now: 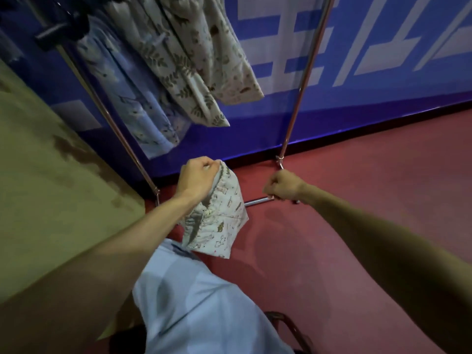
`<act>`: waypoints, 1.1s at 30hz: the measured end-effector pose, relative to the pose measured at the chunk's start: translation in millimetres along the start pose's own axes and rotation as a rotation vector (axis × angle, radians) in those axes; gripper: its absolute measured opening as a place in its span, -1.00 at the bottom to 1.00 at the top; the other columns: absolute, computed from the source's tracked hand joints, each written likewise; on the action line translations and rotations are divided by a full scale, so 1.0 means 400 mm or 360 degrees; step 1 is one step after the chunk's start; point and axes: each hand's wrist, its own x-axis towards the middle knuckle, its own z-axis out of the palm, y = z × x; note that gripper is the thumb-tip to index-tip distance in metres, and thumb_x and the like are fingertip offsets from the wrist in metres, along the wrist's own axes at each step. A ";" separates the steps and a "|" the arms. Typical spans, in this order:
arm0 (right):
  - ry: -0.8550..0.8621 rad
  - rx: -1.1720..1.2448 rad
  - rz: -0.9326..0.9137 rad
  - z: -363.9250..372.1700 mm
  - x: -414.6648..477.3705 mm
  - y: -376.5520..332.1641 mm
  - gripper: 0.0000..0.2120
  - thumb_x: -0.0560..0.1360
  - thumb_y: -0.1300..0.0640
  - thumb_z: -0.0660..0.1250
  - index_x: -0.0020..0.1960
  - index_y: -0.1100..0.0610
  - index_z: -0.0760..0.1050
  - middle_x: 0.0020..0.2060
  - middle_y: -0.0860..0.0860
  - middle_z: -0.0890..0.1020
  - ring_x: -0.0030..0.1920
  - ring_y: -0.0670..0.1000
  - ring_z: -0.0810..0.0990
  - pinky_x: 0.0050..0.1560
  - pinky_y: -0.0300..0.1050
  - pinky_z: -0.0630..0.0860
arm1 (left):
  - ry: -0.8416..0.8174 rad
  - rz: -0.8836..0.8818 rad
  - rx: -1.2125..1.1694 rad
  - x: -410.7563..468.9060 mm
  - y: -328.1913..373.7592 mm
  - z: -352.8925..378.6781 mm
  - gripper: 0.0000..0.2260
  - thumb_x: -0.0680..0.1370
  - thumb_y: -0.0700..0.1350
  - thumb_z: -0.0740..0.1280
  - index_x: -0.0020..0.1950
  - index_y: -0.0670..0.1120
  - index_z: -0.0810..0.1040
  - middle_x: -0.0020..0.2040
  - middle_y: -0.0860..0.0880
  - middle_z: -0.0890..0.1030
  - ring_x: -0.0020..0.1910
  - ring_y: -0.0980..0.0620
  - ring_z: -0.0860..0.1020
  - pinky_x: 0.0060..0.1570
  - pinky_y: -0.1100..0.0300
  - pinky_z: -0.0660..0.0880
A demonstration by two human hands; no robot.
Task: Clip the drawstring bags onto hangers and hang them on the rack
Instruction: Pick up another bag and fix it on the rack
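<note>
- Progress partway: hung bags (pixel 178 60) on rack (pixel 303 85) (three or so).
- Grips loose bag (pixel 219 226), no hanger on it yet, in left hand (pixel 196 180).
- Clenches right hand (pixel 281 186); cannot tell around what.

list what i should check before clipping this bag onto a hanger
1. Bag held: left hand grips the printed bag by its top edge: ok.
2. Hanger ready: none visible in either hand: not ok.
3. Right hand free: curled in a fist, contents hidden: cannot tell.
4. Room on the rack: hung bags sit toward its left pole, top rail out of frame: cannot tell.
5. Bag off the floor: hangs in the air: ok.
</note>
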 end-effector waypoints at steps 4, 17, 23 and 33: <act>-0.0147 -0.0125 0.0227 0.130 0.084 -0.008 -0.84 0.48 0.20 0.30 -0.23 0.17 0.60 -0.28 0.16 0.64 -0.39 0.02 0.52 -0.42 -0.23 0.45 | -0.0156 0.0014 0.0026 0.072 -0.079 -0.002 -0.76 0.59 0.00 0.28 -0.03 -0.12 0.67 -0.01 -0.11 0.69 0.09 -0.10 0.59 0.08 0.12 0.48; -0.0389 -0.0502 0.0557 0.587 0.255 0.194 -0.75 0.52 0.19 0.26 0.13 0.27 0.56 0.09 0.22 0.64 0.09 0.21 0.62 0.01 -0.03 0.53 | -0.0514 -0.0082 0.0357 0.201 -0.338 0.103 -0.75 0.59 0.06 0.21 -0.06 -0.01 0.63 -0.10 -0.03 0.68 -0.03 -0.10 0.59 0.01 -0.02 0.53; -0.0314 -0.0460 0.0519 0.757 0.300 0.329 -0.74 0.55 0.23 0.20 0.21 0.26 0.48 0.17 0.23 0.57 0.18 0.22 0.56 0.13 0.05 0.50 | -0.0583 -0.0157 0.0371 0.208 -0.474 0.214 -0.74 0.60 0.07 0.19 -0.13 0.03 0.61 -0.10 0.00 0.68 0.00 -0.07 0.61 0.06 -0.03 0.53; -0.0102 -0.0690 0.0312 0.993 0.387 0.444 -0.64 0.37 0.27 0.44 0.15 0.28 0.53 0.03 0.18 0.59 0.04 0.16 0.60 -0.02 -0.04 0.55 | -0.0510 -0.0315 0.0202 0.236 -0.610 0.333 -0.77 0.59 0.00 0.28 -0.15 -0.07 0.63 -0.19 -0.04 0.67 -0.11 -0.02 0.61 -0.03 0.10 0.52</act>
